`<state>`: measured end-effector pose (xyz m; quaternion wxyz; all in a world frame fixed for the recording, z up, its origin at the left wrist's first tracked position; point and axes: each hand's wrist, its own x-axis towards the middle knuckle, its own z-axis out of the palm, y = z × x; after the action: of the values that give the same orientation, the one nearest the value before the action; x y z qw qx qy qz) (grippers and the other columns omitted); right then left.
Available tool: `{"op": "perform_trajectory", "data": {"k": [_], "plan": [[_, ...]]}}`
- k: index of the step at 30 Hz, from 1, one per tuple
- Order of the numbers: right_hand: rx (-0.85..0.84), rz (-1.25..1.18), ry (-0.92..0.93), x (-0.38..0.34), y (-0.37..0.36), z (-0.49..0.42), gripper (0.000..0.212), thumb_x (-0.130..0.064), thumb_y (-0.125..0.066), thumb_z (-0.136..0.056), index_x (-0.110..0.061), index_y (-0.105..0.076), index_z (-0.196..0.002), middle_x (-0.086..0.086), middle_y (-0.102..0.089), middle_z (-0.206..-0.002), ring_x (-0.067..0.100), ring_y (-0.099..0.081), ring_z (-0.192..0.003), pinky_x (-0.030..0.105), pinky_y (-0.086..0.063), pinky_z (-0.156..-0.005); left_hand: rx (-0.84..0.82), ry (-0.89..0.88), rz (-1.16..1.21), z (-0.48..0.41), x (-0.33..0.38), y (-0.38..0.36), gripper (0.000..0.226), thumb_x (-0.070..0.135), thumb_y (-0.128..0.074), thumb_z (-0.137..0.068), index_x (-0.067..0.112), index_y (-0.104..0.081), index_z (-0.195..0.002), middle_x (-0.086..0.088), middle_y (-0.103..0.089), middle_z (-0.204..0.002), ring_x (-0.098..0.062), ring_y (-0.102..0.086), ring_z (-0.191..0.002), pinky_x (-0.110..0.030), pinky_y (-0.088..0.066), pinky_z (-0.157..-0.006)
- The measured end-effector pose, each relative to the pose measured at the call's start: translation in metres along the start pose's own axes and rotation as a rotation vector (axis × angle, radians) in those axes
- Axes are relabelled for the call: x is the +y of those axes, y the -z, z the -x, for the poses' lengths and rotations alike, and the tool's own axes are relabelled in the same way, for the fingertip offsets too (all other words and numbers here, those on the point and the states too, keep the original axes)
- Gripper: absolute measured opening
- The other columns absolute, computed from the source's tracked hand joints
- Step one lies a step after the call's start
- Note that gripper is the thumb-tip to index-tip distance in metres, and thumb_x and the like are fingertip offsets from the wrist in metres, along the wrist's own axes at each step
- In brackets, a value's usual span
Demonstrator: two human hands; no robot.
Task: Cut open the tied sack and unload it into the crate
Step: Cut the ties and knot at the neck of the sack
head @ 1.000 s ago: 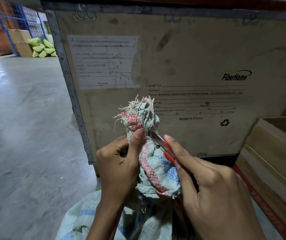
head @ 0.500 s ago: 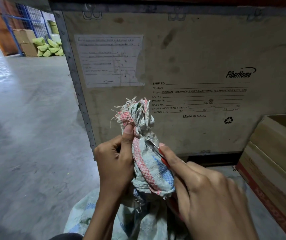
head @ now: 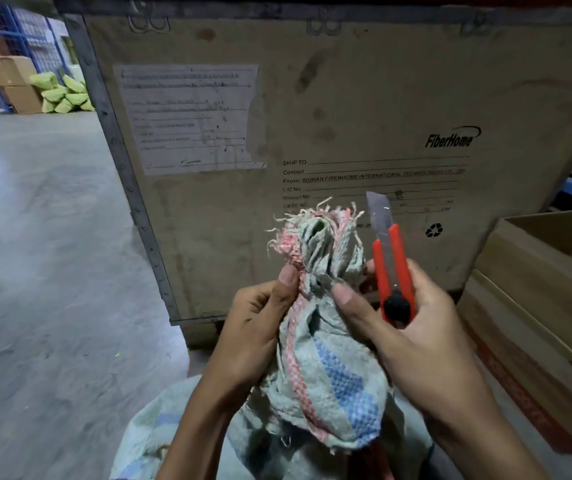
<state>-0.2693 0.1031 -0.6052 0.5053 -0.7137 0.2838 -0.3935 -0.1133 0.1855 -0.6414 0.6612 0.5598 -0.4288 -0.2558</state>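
Observation:
A woven grey sack with red and blue stripes stands in front of me, its frayed neck bunched upright. My left hand grips the neck from the left, thumb pressed near the top. My right hand holds a red utility knife with the blade out and pointing up, clear of the cloth, while its thumb pinches the neck from the right. A large plywood crate with printed shipping text stands right behind the sack.
An open cardboard box sits on the floor at the right, close to my right hand. Bare concrete floor stretches to the left. Green sacks and cartons lie by blue racking far back left.
The knife blade was against the sack's neck; now it has lifted away to the right and points upward. My right thumb has come onto the neck. The view moved closer.

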Motion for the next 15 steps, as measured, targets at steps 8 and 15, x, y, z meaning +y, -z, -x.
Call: {"op": "perform_trajectory", "data": {"k": [8, 15], "plan": [[0.04, -0.01, -0.016, 0.024, 0.005, -0.017, 0.047, -0.068, -0.075, -0.066, -0.039, -0.063, -0.102, -0.014, -0.071, -0.101, 0.001, -0.069, -0.097, 0.034, -0.058, -0.088, -0.115, -0.158, -0.369, 0.004, 0.013, -0.002, 0.03, 0.041, -0.067, -0.092, 0.025, -0.072, -0.117, 0.003, -0.074, -0.113, -0.012, -0.072, -0.105, -0.042, -0.059, -0.089], [0.102, 0.021, 0.1, 0.028, 0.004, -0.024, 0.009, -0.033, -0.066, -0.092, -0.029, -0.063, -0.099, -0.011, -0.066, -0.081, -0.002, -0.064, -0.081, 0.014, -0.049, -0.074, -0.033, -0.252, -0.358, 0.007, 0.014, -0.012, 0.039, 0.032, -0.049, -0.103, 0.028, -0.046, -0.064, 0.021, -0.043, -0.057, 0.004, -0.039, -0.052, -0.014, -0.033, -0.051]]}}
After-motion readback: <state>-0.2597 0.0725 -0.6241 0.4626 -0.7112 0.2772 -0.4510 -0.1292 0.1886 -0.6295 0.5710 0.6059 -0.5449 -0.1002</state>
